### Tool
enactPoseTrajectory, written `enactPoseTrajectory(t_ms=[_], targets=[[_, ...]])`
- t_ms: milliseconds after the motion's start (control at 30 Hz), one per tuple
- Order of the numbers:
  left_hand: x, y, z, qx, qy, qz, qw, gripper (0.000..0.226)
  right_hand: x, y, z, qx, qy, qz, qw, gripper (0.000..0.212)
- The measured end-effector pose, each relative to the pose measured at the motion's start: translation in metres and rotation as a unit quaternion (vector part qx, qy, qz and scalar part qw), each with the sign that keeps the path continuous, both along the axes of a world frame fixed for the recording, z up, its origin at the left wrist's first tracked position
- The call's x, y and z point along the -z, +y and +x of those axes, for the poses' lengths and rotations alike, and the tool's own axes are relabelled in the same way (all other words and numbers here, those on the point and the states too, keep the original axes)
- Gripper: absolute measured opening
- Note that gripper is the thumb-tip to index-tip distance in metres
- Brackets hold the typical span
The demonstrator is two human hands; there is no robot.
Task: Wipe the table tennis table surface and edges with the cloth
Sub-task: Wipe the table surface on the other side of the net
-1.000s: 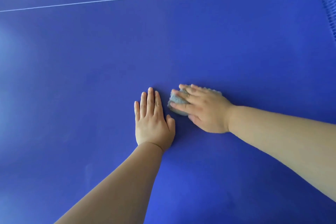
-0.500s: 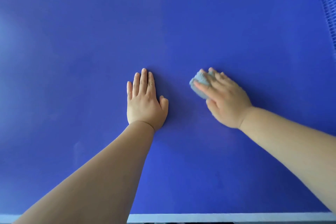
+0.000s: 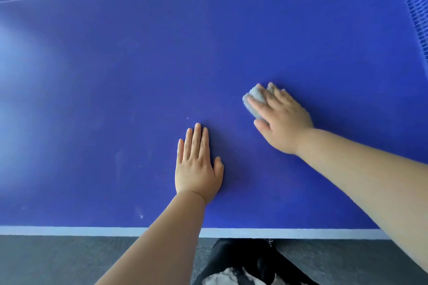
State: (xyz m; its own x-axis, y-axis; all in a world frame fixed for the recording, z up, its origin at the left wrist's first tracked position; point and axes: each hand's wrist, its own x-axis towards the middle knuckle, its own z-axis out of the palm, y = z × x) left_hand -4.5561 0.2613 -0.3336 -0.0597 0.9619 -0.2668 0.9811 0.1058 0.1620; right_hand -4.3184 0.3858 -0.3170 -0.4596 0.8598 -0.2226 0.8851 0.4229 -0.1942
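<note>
Pressing a bunched grey cloth (image 3: 255, 97) onto the blue table (image 3: 115, 76), the right hand (image 3: 283, 120) curls its fingers over it. The left hand (image 3: 196, 169) lies flat just beside, fingers straight and together, near the white edge line (image 3: 69, 231).

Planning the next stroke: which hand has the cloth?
The right hand, its fingers wrapped over the wadded grey cloth on the blue table. The left hand lies flat on the surface, holding nothing.
</note>
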Motion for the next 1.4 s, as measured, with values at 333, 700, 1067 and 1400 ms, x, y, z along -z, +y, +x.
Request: enactPoseTrajectory(t_ms=[333, 700, 1067, 1400], targets=[[0.008, -0.002, -0.004, 0.001, 0.002, 0.033, 0.999, 0.082, 0.011, 0.035, 0.009, -0.072, 0.018, 0.004, 0.997, 0.062], [0.010, -0.001, -0.005, 0.006, 0.004, 0.041, 0.999, 0.083, 0.008, -0.019, 0.002, -0.381, 0.011, 0.019, 0.924, 0.053], [0.013, -0.002, -0.005, 0.008, 0.005, 0.053, 0.999, 0.083, 0.010, 0.011, -0.039, -0.207, 0.031, 0.058, 0.976, 0.059], [0.013, -0.002, -0.004, 0.003, 0.004, 0.057, 0.998, 0.083, 0.003, 0.014, -0.011, -0.152, 0.040, 0.015, 0.987, 0.059]])
